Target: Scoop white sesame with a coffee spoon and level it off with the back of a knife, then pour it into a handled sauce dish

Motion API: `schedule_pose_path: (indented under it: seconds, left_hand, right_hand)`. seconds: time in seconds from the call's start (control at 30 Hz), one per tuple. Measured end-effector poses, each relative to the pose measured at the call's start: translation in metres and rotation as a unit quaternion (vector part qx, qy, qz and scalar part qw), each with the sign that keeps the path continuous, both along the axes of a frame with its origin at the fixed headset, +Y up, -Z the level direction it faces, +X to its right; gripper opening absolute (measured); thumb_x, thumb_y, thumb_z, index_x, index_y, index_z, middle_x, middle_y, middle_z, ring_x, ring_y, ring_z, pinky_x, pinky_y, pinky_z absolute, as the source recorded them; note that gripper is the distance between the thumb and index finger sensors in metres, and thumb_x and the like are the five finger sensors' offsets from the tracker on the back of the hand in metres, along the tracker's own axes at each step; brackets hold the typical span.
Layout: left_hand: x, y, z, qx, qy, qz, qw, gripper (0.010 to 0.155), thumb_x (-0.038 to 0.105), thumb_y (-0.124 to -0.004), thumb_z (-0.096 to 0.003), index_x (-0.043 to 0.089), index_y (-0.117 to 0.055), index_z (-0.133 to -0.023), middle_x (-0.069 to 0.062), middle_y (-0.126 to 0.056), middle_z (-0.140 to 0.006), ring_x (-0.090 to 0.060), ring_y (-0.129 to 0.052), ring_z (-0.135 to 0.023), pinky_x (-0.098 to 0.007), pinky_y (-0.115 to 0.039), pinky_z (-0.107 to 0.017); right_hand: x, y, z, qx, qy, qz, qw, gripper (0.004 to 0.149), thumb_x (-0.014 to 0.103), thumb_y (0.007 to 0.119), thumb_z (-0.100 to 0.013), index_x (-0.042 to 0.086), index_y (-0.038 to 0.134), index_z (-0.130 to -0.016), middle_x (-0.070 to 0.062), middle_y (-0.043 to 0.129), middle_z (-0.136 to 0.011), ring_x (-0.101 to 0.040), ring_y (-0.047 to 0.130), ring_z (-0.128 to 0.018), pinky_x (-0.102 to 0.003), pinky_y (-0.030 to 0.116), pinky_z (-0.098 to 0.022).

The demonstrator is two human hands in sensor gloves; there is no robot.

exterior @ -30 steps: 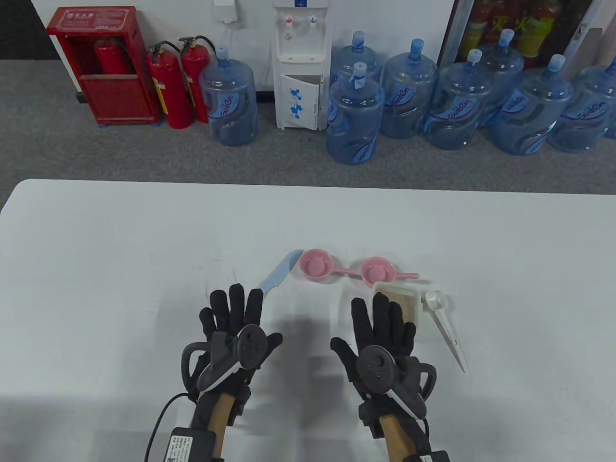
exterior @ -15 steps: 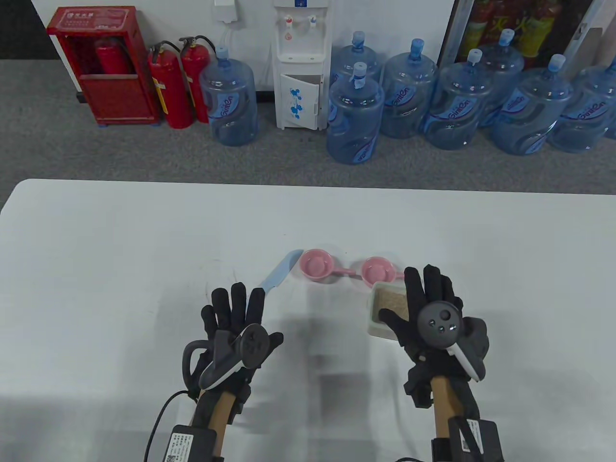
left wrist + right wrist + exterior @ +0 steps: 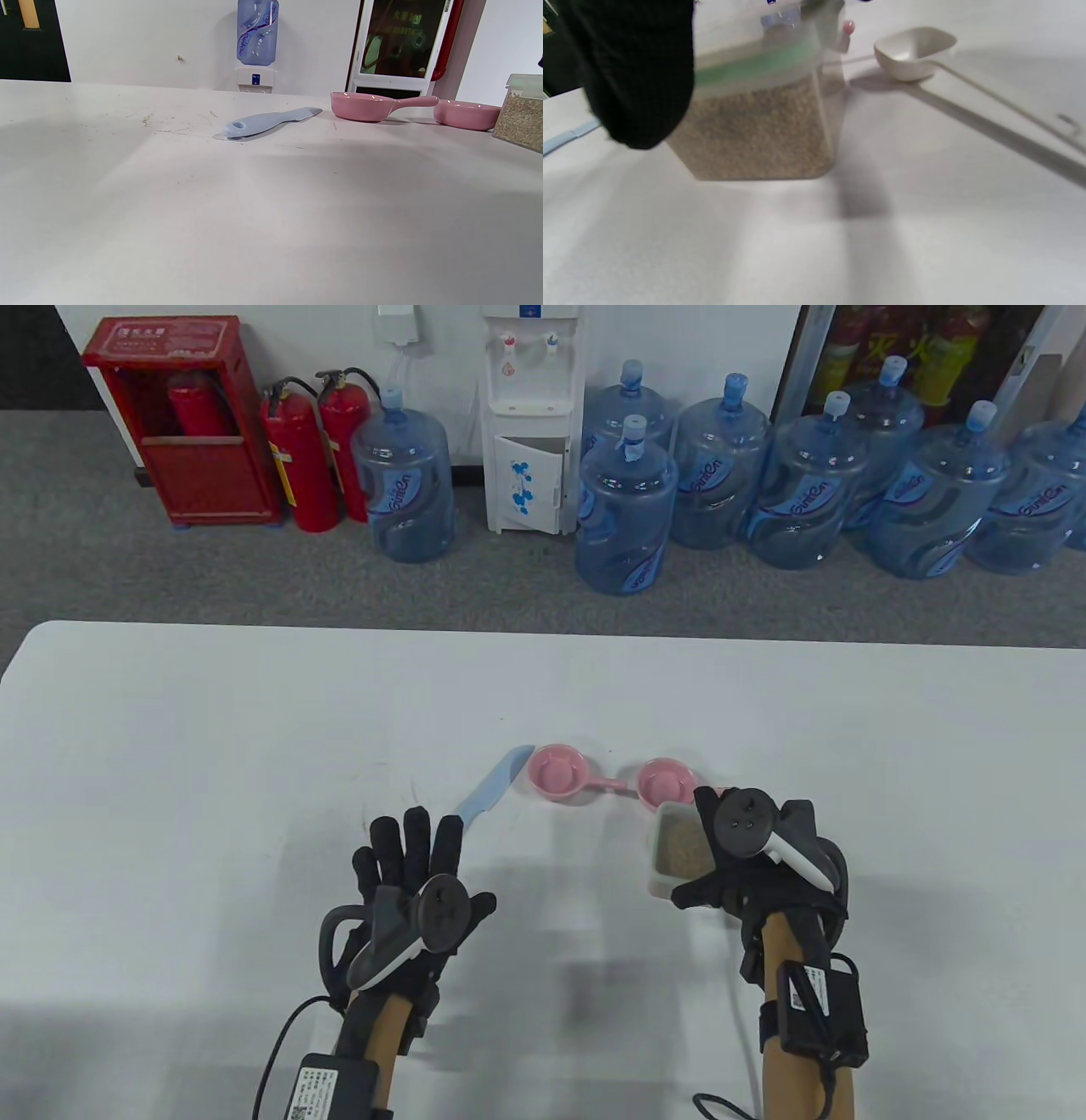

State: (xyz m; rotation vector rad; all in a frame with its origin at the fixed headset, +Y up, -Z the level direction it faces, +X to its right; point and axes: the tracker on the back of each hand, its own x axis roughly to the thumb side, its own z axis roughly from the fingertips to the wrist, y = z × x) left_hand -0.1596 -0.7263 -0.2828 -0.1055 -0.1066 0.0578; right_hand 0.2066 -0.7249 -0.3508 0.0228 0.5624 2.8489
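A light blue knife (image 3: 492, 789) (image 3: 271, 123) lies left of two pink handled sauce dishes (image 3: 556, 770) (image 3: 666, 780). A clear tub of white sesame (image 3: 679, 848) (image 3: 759, 118) stands in front of the right dish. My left hand (image 3: 416, 857) lies flat on the table just behind the knife's handle, fingers straight, holding nothing. My right hand (image 3: 747, 857) hangs tipped down over the spot right of the tub and hides the spoon in the table view. In the right wrist view the white coffee spoon (image 3: 914, 48) lies on the table untouched, and one gloved finger (image 3: 636, 72) hangs before the tub.
The white table (image 3: 212, 746) stretches wide to the left and right of the objects. Beyond its far edge on the floor stand water bottles (image 3: 628, 500), a dispenser (image 3: 530, 415) and red fire extinguishers (image 3: 297, 458).
My right hand has swung from the near side of the tub to its right, over the spoon, and tipped its fingers downward. The left hand has stayed put.
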Motion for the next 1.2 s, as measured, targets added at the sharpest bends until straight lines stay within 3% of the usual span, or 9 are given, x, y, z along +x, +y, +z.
schedule_pose_path:
  seconds: [0.17,0.33,0.43,0.6,0.77,0.97,1.2]
  left_hand:
    - [0.000,0.000,0.000,-0.003,0.000,0.000,1.000,0.087,0.069,-0.048,-0.0493,0.030,-0.008,-0.117,-0.014,-0.004,-0.124,-0.050,-0.003,-0.110,-0.065,-0.022,-0.080]
    - [-0.001,0.000,0.000,-0.001,0.001,0.002,1.000,0.088,0.069,-0.048,-0.0494,0.030,-0.008,-0.117,-0.014,-0.004,-0.124,-0.050,-0.003,-0.110,-0.066,-0.022,-0.080]
    - [0.000,0.000,0.000,0.001,0.000,0.002,1.000,0.087,0.069,-0.048,-0.0495,0.030,-0.008,-0.117,-0.014,-0.004,-0.124,-0.050,-0.003,-0.110,-0.065,-0.022,-0.080]
    - [0.001,0.000,0.000,-0.003,-0.004,0.005,1.000,0.088,0.069,-0.048,-0.0495,0.030,-0.008,-0.117,-0.014,-0.004,-0.124,-0.050,-0.003,-0.109,-0.065,-0.022,-0.080]
    - [0.000,-0.001,0.000,-0.002,-0.002,0.005,1.000,0.087,0.069,-0.048,-0.0495,0.030,-0.009,-0.117,-0.014,-0.004,-0.124,-0.050,-0.003,-0.110,-0.065,-0.022,-0.080]
    - [0.002,-0.002,0.000,-0.006,-0.009,0.007,1.000,0.087,0.069,-0.048,-0.0495,0.030,-0.009,-0.117,-0.014,-0.005,-0.124,-0.050,-0.003,-0.110,-0.065,-0.022,-0.080]
    - [0.003,-0.003,0.001,-0.013,-0.011,0.013,1.000,0.087,0.069,-0.048,-0.0496,0.030,-0.010,-0.118,-0.013,-0.004,-0.124,-0.051,-0.003,-0.109,-0.065,-0.023,-0.080]
  right_hand:
    - [-0.004,-0.002,0.002,0.058,0.016,0.016,0.998,0.120,0.055,0.102,-0.039,0.024,0.023,-0.123,-0.019,0.021,-0.128,-0.044,0.037,-0.117,-0.067,0.040,-0.083]
    - [-0.007,0.000,0.008,0.115,0.035,0.039,0.992,0.123,0.059,0.105,-0.034,0.017,0.032,-0.123,-0.023,0.036,-0.125,-0.045,0.056,-0.112,-0.063,0.054,-0.081]
    - [-0.008,0.008,0.016,0.175,0.039,0.038,0.983,0.122,0.061,0.105,-0.033,0.015,0.036,-0.123,-0.023,0.038,-0.124,-0.045,0.059,-0.110,-0.062,0.056,-0.080]
    - [-0.026,0.031,0.029,0.171,0.083,0.003,0.982,0.122,0.062,0.104,-0.033,0.014,0.036,-0.123,-0.024,0.039,-0.125,-0.046,0.059,-0.110,-0.063,0.054,-0.081]
    - [-0.066,0.042,0.048,0.176,0.158,0.002,0.972,0.122,0.065,0.102,-0.034,0.013,0.036,-0.123,-0.024,0.039,-0.124,-0.046,0.060,-0.109,-0.063,0.055,-0.080]
    - [-0.118,0.029,0.073,0.164,0.225,0.020,0.960,0.122,0.067,0.101,-0.035,0.011,0.036,-0.123,-0.025,0.040,-0.124,-0.046,0.062,-0.108,-0.062,0.056,-0.080]
    - [-0.141,0.005,0.082,0.148,0.236,0.008,0.960,0.122,0.067,0.101,-0.035,0.012,0.037,-0.123,-0.025,0.041,-0.124,-0.046,0.062,-0.109,-0.061,0.057,-0.080]
